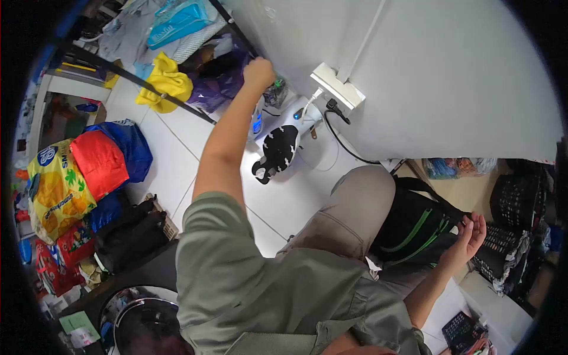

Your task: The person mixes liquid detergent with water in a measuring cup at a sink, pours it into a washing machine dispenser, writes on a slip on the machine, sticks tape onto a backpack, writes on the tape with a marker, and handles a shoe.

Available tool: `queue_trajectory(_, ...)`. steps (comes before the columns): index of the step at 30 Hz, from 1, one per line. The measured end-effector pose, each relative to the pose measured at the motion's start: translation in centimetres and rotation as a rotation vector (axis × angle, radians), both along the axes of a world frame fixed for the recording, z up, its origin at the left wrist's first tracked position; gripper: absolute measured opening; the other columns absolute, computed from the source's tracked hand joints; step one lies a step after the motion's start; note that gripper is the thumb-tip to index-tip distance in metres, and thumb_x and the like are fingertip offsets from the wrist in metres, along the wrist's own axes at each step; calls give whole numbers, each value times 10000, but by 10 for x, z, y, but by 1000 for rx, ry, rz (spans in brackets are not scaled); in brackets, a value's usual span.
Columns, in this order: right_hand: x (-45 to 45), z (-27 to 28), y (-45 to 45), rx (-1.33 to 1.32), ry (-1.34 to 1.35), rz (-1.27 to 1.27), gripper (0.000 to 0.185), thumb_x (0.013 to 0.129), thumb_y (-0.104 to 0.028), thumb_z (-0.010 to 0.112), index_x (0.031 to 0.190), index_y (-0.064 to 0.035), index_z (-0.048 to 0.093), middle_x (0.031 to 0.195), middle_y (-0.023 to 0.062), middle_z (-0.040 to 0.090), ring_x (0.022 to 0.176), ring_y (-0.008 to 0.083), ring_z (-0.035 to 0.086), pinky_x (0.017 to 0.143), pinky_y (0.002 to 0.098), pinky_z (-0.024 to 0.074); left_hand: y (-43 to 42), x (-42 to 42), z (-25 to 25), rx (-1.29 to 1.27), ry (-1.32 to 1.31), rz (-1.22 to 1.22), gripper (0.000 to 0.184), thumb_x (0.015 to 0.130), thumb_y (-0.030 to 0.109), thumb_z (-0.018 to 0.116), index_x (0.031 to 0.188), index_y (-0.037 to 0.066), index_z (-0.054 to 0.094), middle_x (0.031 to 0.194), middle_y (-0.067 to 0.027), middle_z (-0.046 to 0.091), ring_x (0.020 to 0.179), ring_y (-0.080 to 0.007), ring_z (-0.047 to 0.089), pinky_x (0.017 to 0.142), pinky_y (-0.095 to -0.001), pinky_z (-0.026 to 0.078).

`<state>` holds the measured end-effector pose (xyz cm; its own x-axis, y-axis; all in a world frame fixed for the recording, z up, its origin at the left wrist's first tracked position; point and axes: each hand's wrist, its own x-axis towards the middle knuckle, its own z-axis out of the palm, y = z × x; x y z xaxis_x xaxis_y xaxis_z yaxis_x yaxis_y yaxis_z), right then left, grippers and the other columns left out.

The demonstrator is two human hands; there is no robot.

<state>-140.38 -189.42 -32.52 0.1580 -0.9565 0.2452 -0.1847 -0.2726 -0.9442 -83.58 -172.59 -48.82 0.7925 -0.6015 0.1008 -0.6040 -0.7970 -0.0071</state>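
Note:
My left hand (pixel 258 74) is stretched out ahead, its fingers closed around the dark metal post of a rack (pixel 236 29). Purple plastic (pixel 216 89) and a yellow cloth (pixel 165 83) are on the rack beside that arm. Below the hand, on the white floor, lies a black-and-white patterned object (pixel 280 148) whose kind I cannot make out. My right hand (pixel 467 236) is held out to the right with loosely curled fingers apart and nothing in them. It appears over the edge of a black backpack (pixel 408 228) with green trim, beside my bent knee.
A white power strip (pixel 337 86) with plugged-in cables sits against the wall (pixel 444 71). On the left stand a yellow shopping bag (pixel 59 189), a red bag (pixel 100 163) and a black bag (pixel 130 234). Dark baskets (pixel 515 201) are stacked at the right.

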Motion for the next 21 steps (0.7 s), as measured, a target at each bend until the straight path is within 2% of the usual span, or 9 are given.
queue_trajectory(4,-36,-2,-1,18,152,-124,363,903,-146,520,1237,-37,426,1195,103,518,971,135,544,799,244,434,-20,2,-88,133,161,-115,246,782,160,510,915,24,665,1017,-166,619,934,-328,613,796,-416,487)
queue_trajectory(7,-62,1,6,24,223,-237,344,892,-139,530,1213,-44,454,1159,85,534,956,137,538,806,249,423,-28,-2,-116,164,356,15,244,802,142,488,926,35,669,1018,-168,629,957,-313,614,782,-417,498)
queue_trajectory(11,-98,-4,7,37,279,-302,343,896,-160,533,1210,-45,456,1145,79,544,953,130,547,788,238,439,-34,-7,-77,156,171,49,194,804,99,492,865,49,669,940,-160,643,895,-314,627,748,-386,512)
queue_trajectory(14,-113,-4,7,94,245,-314,324,896,-165,534,1188,-37,474,1145,85,550,950,140,551,798,248,438,-27,-4,-22,49,-70,-14,166,801,104,483,813,58,643,865,-148,623,812,-319,629,692,-395,516)
queue_trajectory(15,-114,-3,5,92,226,-303,306,897,-164,531,1169,-31,488,1137,89,557,952,147,553,805,254,437,-16,-15,20,30,-143,-39,146,763,103,534,825,63,660,862,-180,636,821,-325,638,693,-417,519)
queue_trajectory(16,-115,-2,3,92,208,-292,289,898,-163,529,1150,-25,502,1130,93,564,955,155,555,812,260,437,2,-20,47,-135,-276,-59,153,785,124,516,843,61,644,805,-177,629,798,-344,630,667,-424,513)
queue_trajectory(17,-111,0,3,105,205,-284,289,898,-163,529,1150,-25,502,1130,93,564,955,155,555,812,260,437,15,-35,94,-23,-226,29,188,808,150,503,916,65,631,814,-184,634,782,-353,625,651,-422,500)
queue_trajectory(19,-96,4,10,125,149,-155,260,898,-156,525,1115,-13,527,1116,104,575,956,165,559,818,267,438,57,-95,179,-288,-196,-31,201,816,153,541,971,48,615,856,-166,645,774,-302,640,657,-387,499)
queue_trajectory(21,-73,1,17,184,42,59,260,893,-115,502,1120,8,531,1091,129,586,986,192,562,867,308,434,90,-162,241,-579,77,-123,218,806,124,588,1004,34,598,861,-143,652,770,-223,653,653,-336,498)
